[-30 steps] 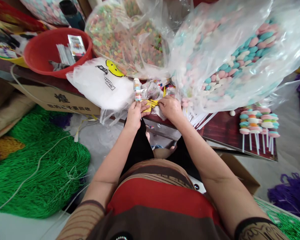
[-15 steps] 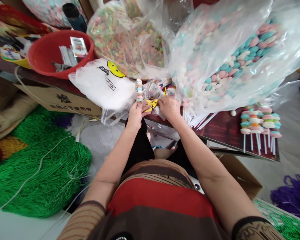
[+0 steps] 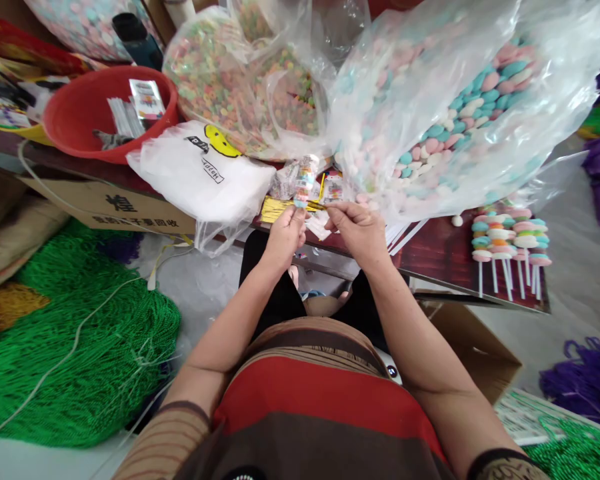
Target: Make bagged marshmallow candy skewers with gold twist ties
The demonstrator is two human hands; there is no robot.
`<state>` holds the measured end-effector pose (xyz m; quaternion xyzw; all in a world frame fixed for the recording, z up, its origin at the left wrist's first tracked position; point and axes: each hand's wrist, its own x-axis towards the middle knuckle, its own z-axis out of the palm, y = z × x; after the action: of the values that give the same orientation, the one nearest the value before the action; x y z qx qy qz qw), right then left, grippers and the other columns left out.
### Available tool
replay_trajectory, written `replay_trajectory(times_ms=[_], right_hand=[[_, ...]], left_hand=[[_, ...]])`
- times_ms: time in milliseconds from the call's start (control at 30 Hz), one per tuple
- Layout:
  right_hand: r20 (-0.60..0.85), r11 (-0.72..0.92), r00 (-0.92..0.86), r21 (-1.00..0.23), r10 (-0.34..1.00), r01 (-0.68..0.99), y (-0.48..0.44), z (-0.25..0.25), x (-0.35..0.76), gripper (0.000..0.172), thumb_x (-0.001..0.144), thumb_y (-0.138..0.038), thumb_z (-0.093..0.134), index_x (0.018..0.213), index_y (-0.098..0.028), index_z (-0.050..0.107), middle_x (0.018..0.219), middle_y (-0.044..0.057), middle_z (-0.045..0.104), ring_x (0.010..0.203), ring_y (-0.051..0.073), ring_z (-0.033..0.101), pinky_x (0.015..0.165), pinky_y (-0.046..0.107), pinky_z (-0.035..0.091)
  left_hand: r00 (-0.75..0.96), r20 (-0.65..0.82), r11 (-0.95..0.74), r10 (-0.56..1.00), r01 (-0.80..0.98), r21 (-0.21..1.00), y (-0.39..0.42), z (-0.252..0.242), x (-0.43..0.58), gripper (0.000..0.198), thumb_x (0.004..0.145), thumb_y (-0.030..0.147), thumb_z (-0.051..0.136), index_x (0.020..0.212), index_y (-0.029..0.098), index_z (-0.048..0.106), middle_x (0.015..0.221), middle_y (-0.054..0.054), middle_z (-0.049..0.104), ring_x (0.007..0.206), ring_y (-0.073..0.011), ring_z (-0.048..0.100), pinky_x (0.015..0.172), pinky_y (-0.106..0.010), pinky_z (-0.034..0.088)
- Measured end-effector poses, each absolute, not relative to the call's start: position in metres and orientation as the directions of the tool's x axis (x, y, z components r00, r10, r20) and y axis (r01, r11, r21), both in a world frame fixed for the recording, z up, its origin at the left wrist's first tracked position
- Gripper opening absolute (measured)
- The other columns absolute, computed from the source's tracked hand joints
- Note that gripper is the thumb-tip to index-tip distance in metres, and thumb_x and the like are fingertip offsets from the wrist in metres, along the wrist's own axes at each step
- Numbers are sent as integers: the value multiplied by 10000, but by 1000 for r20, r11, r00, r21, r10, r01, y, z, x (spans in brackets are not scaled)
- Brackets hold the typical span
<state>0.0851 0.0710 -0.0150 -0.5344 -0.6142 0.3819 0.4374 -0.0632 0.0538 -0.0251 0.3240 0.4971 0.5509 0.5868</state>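
Note:
Upright in my left hand [image 3: 286, 237] is a wrapped candy skewer [image 3: 305, 181] of pastel discs, its wrapper gathered between my closed fingertips. My right hand [image 3: 357, 230] pinches a thin yellow twist tie [image 3: 316, 208] that reaches across to the base of the skewer. Left of the skewer lies a bundle of yellow twist ties [image 3: 276, 209] on the table edge. Small printed packets [image 3: 334, 188] lie just beyond my hands. White sticks [image 3: 405, 235] poke out from under a bag, right of my right hand.
Finished-looking candy skewers [image 3: 510, 237] stand at the table's right end. Large clear bags of pastel candies [image 3: 445, 133] and small fruit-coloured candies [image 3: 215, 80] line the back. A red basin [image 3: 60, 127] and white plastic bags [image 3: 180, 167] are left. Green cords [image 3: 80, 347] lie on the floor.
My left hand has carried the wrapped candy skewer rightward, off the yellow bundle. My right hand has drawn away from the bundle with one twist tie, which now meets the skewer's base.

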Motion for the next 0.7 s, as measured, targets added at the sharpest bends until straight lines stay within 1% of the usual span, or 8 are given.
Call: replay_trajectory(times_ms=[133, 233, 333, 433, 500, 567, 633, 700], right_hand=[[281, 244, -16, -803, 960, 543, 57, -15, 80, 196, 880, -290, 589, 858, -205, 765, 675, 8, 709, 629, 151, 641, 671, 278, 481], [359, 269, -18, -667, 933, 695, 56, -22, 80, 196, 891, -272, 572, 822, -210, 744, 677, 22, 714, 632, 164, 640, 686, 291, 466], [406, 281, -31, -573, 913, 770, 56, -28, 82, 196, 898, -285, 568, 814, -211, 729, 677, 38, 716, 643, 183, 648, 689, 303, 461], [440, 301, -45, -533, 897, 791, 55, -30, 83, 193, 895, -272, 570, 782, -215, 716, 680, 51, 720, 681, 198, 664, 720, 313, 470], [438, 328, -52, -583, 897, 743, 53, -27, 85, 198, 897, -263, 573, 775, -216, 723, 721, 55, 740, 716, 196, 674, 750, 318, 482], [392, 328, -37, -711, 919, 622, 51, -22, 88, 195, 901, -275, 584, 805, -215, 743, 797, 50, 765, 750, 183, 679, 766, 313, 494], [278, 250, -1, -864, 961, 437, 48, -17, 92, 171, 885, -308, 622, 823, -213, 750, 816, 27, 763, 747, 163, 664, 742, 296, 502], [108, 98, 28, -966, 994, 240, 47, -15, 95, 152, 844, -330, 668, 778, -206, 727, 736, -6, 722, 695, 139, 627, 691, 274, 496]], left_hand=[[11, -296, 278, 955, -378, 883, 45, -14, -42, 203, 955, 274, 572, 781, 186, 513, 517, 116, 291, 377, -26, 251, 381, -161, 190], [31, -311, 297, 950, -400, 867, 41, -10, -34, 304, 951, 263, 567, 700, 203, 407, 522, 105, 272, 391, -26, 245, 388, -166, 191], [31, -304, 291, 952, -401, 869, 39, -9, -28, 376, 958, 330, 592, 671, 204, 384, 522, 93, 291, 401, -30, 274, 398, -176, 200], [-6, -296, 266, 955, -423, 866, 38, -10, -25, 366, 954, 347, 616, 684, 200, 417, 523, 91, 318, 405, -31, 286, 401, -176, 205], [-31, -293, 250, 956, -443, 861, 38, -10, -25, 349, 955, 325, 609, 689, 199, 419, 520, 96, 304, 402, -30, 272, 397, -168, 207], [-33, -290, 243, 956, -462, 853, 38, -10, -26, 322, 956, 318, 592, 702, 196, 437, 524, 98, 299, 401, -28, 262, 391, -160, 206], [-4, -299, 262, 954, -470, 843, 37, -9, -28, 288, 958, 323, 571, 722, 185, 482, 529, 97, 298, 398, -24, 247, 387, -151, 197], [40, -314, 295, 949, -476, 829, 36, -7, -28, 282, 956, 325, 559, 723, 172, 515, 526, 97, 286, 395, -18, 224, 385, -141, 183]])
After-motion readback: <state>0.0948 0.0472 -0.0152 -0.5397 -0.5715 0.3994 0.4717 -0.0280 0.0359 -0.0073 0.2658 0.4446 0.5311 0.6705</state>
